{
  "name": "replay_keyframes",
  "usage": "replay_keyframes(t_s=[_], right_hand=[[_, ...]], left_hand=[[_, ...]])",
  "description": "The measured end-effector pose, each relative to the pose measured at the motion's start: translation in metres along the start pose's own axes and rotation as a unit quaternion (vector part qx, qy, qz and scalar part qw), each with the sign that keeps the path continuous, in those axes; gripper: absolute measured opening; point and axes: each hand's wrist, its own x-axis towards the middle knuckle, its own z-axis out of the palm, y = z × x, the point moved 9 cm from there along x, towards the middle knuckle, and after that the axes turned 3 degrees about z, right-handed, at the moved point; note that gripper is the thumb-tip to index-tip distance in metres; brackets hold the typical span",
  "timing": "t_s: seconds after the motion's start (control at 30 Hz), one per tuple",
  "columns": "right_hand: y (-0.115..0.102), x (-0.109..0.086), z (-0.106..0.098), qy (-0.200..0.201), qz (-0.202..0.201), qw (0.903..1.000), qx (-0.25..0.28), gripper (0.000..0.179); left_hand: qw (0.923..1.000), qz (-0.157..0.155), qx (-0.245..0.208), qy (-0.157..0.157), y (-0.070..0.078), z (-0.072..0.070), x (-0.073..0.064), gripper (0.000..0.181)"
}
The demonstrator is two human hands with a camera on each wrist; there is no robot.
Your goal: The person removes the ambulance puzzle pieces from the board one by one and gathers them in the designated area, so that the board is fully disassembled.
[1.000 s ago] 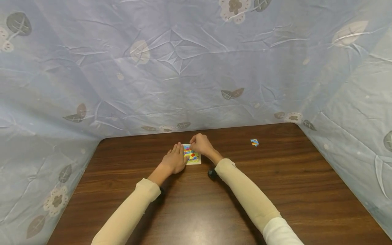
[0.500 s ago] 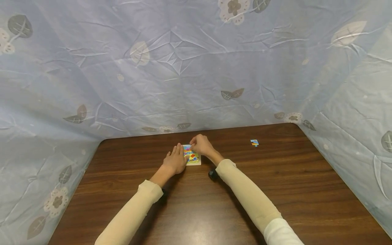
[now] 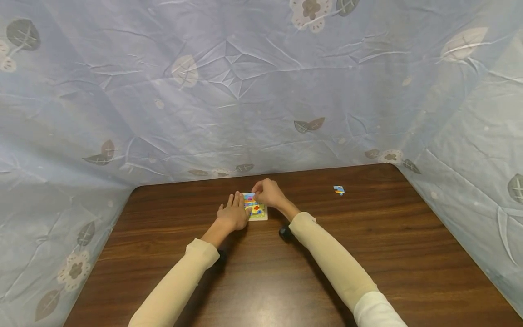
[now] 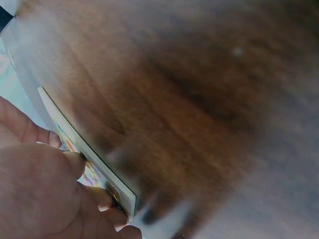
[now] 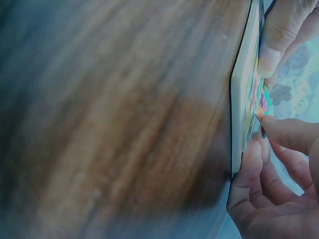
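Observation:
A small jigsaw puzzle board (image 3: 257, 217) with a bright vehicle picture and a pale border lies near the table's far edge. My left hand (image 3: 234, 215) rests across its left side, fingers extended; in the left wrist view the fingertips lie along the board (image 4: 94, 157). Over the upper right part is my right hand (image 3: 268, 192). In the right wrist view, its thumb and fingers pinch a small colourful puzzle piece (image 5: 264, 102), tilted against the board's face. The fingers partly hide that piece. A separate blue and orange puzzle piece (image 3: 339, 190) lies to the right.
The brown wooden table (image 3: 367, 254) has rounded far corners. A patterned grey-blue cloth (image 3: 253, 100) hangs behind it and along both sides. A dark object (image 3: 285, 233) sits beneath the right wrist.
Both hands stay at the board. The left forearm has shifted slightly to the right, and the right hand barely moves. The separate piece lies where it was.

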Motion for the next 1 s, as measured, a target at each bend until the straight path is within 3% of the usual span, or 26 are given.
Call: replay_keyframes(t_s=[0.27, 0.8, 1.0], right_hand=[[-0.007, 0.001, -0.003, -0.005, -0.02, 0.9997, -0.016, 0.01], [-0.006, -0.003, -0.005, 0.018, -0.017, 0.9996, -0.017, 0.011], [-0.007, -0.005, -0.005, 0.03, -0.022, 0.999, -0.026, 0.01]], left_hand=[[0.9999, -0.007, 0.005, -0.009, -0.005, 0.002, 0.008, 0.076], [0.9998, -0.015, 0.006, -0.007, 0.007, -0.01, -0.015, 0.071], [0.9997, -0.022, 0.009, -0.01, 0.002, -0.003, -0.002, 0.072]])
